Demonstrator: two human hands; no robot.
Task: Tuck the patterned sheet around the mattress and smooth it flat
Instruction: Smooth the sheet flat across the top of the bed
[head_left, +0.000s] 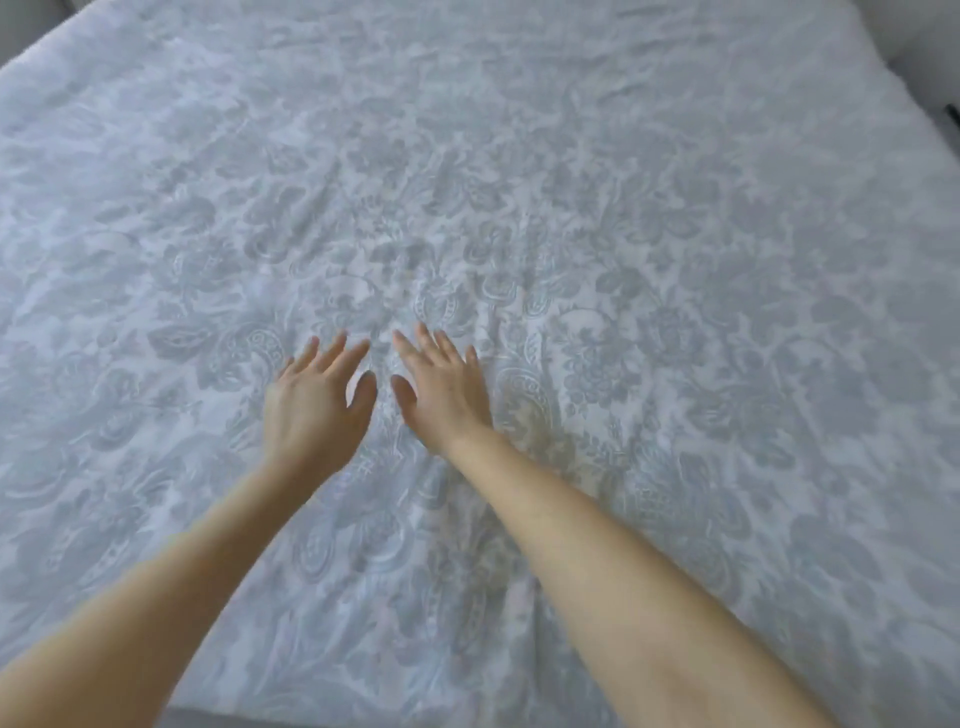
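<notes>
A patterned sheet (597, 156) covers the whole top of the bed (880, 73); creases gather around the bed's middle and run toward its near edge.

Free sweep over patterned sheet (649, 218) from 9 through 3 o'clock; only low creases (405, 270) at 12. Narrow gap between left hand (311, 400) and right hand (447, 389).

Patterned sheet (571, 208) — matt, creased cloth
</notes>
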